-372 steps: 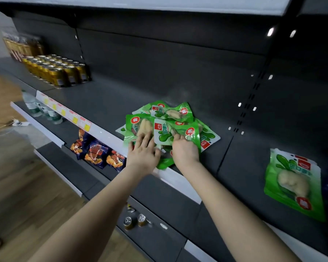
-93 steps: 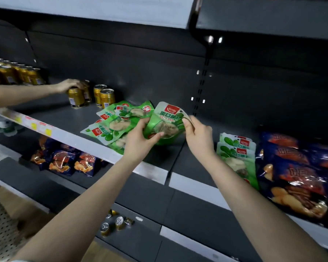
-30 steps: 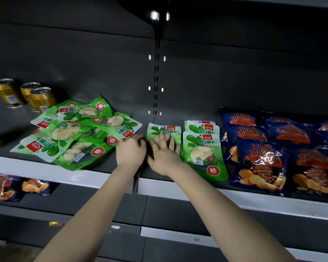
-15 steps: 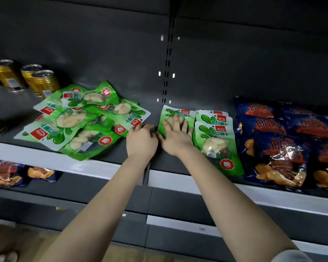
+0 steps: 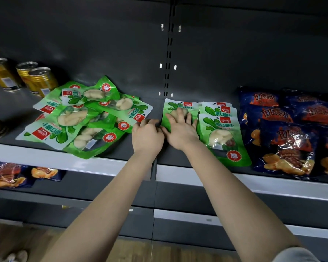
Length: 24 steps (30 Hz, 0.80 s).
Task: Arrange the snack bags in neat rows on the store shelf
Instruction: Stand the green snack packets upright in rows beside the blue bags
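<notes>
Green bags (image 5: 222, 134), perhaps three, aligned; right grip (image 5: 180, 133) flat atop one; left grip (image 5: 147, 137) unclear.

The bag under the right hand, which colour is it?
The bag is green with a red logo; the head view shows it best.

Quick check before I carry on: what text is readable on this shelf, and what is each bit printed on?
"脆": red round badge on the front green bag, also on bags in the loose pile.
"田园": blue bags; the characters that follow are blurred.
The front green bag's white lettering and red logo: too blurred to read.
Cans: labels too small to read.
</notes>
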Each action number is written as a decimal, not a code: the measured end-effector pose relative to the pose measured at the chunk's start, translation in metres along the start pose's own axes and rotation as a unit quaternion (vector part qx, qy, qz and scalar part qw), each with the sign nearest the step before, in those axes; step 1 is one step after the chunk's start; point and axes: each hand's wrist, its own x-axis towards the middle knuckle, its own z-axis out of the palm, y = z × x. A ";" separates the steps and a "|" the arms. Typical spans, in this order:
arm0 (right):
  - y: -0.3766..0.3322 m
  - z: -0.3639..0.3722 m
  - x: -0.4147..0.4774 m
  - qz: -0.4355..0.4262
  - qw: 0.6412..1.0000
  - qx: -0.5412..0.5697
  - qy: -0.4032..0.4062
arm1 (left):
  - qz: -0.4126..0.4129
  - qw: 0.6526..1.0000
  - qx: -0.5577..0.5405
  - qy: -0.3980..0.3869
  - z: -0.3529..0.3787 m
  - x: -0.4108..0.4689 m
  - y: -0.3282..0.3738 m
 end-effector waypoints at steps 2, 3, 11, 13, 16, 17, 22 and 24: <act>0.001 0.001 0.000 -0.003 1.000 0.009 0.009 | 0.002 1.000 0.001 -0.004 0.002 0.001 -0.001; 0.001 0.001 0.000 -0.004 1.000 0.014 0.013 | 0.008 1.000 0.005 -0.004 0.003 0.002 -0.002; 0.000 -0.001 -0.004 -0.040 0.993 0.027 0.104 | 0.008 1.000 -0.023 0.012 0.003 0.002 -0.001; -0.002 -0.004 -0.005 -0.058 0.985 0.043 0.154 | 0.004 0.999 -0.046 0.020 0.000 0.000 0.002; -0.005 -0.011 -0.006 -0.088 0.979 0.052 0.175 | 0.019 0.995 -0.092 0.014 -0.014 -0.004 0.008; -0.007 -0.015 -0.005 -0.098 0.980 0.046 0.170 | 0.024 0.994 -0.108 0.011 -0.020 -0.002 0.008; -0.043 -0.035 0.009 -0.156 0.974 0.083 0.145 | -0.001 0.993 -0.091 0.080 -0.069 0.024 -0.012; -0.064 -0.038 0.013 -0.188 0.968 0.090 0.136 | -0.006 0.994 -0.056 0.089 -0.082 0.024 -0.028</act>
